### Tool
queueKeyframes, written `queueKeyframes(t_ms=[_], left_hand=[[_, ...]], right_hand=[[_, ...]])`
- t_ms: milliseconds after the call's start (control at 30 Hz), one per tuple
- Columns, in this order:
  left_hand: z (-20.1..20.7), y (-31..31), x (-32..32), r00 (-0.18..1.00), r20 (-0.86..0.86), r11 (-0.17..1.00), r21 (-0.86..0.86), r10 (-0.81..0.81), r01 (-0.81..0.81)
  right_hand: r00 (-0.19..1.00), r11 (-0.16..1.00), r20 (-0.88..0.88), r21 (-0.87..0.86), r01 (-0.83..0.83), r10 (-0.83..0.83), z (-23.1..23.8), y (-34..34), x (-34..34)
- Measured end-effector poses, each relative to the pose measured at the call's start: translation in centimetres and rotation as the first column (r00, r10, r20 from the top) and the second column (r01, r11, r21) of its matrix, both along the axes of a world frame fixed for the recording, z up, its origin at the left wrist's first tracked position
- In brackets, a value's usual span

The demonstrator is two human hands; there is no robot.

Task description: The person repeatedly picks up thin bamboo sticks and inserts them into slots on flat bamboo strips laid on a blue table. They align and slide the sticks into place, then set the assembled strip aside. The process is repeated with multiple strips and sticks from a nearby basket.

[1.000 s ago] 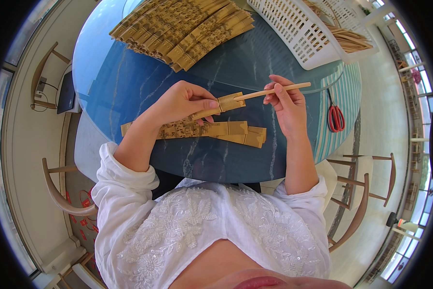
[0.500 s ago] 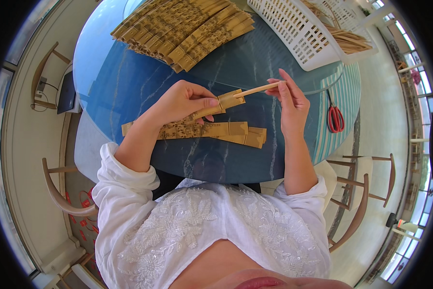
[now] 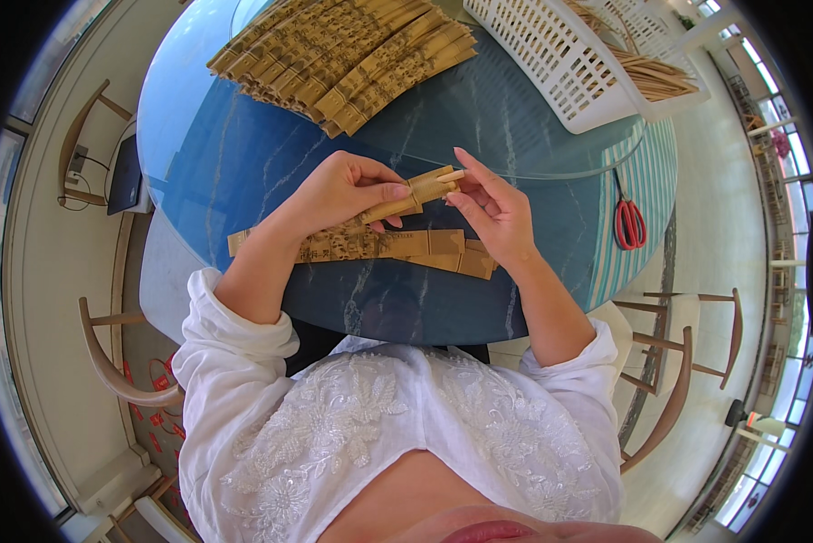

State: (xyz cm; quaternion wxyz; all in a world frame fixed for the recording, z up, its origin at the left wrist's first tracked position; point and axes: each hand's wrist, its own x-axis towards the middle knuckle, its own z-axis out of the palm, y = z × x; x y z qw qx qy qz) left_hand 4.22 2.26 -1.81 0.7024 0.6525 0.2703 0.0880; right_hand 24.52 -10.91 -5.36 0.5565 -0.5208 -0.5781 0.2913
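My left hand (image 3: 356, 184) is closed on a tan printed paper chopstick sleeve (image 3: 430, 188), thumb on top, holding it tilted above the table. From the sleeve's right mouth pokes a short end of pale wooden chopsticks (image 3: 451, 176); the rest is hidden inside. Closed around that end is my right hand (image 3: 497, 215), with the thumb at the sleeve's mouth and the index finger raised above. Whether one stick or a pair is inside, I cannot tell. Below my hands, a few more flat sleeves (image 3: 425, 242) lie overlapping on the blue marbled table (image 3: 397, 303).
A large fanned pile of sleeves (image 3: 334, 59) covers the far left of the glass turntable. Far right stands a white slotted basket (image 3: 551, 68) with loose chopsticks (image 3: 655, 74). Red-handled scissors (image 3: 630, 223) lie on a striped cloth (image 3: 651, 172). Wooden chairs (image 3: 674, 389) surround the table.
My right hand has moved left to the sleeve's mouth. The chopsticks have slid deep into the sleeve, leaving only a short end out. My left hand stays put.
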Motion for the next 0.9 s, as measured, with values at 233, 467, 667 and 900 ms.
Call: queueKeyframes(t_ms=[233, 467, 667, 900], left_hand=[[0.1, 0.0, 0.1, 1.000, 0.015, 0.999, -0.022, 0.025, -0.024], [0.0, -0.2, 0.4, 0.998, 0.029, 0.998, -0.035, 0.054, -0.053], [-0.4, -0.5, 0.5, 0.996, 0.032, 0.994, -0.076, 0.082, -0.080], [-0.9, -1.0, 1.1, 0.996, 0.055, 0.998, -0.010, 0.070, -0.070]], right_hand=[[0.980, 0.998, -0.192, 0.041, 0.052, -0.043, -0.9, 0.0, -0.1], [0.940, 0.998, -0.338, 0.044, 0.052, -0.034, -1.0, 0.4, -0.7], [0.926, 0.999, -0.374, -0.030, 0.036, -0.045, -0.9, 0.4, -0.5], [0.910, 0.991, -0.397, -0.109, 0.082, -0.120, 0.1, 0.5, -0.5]])
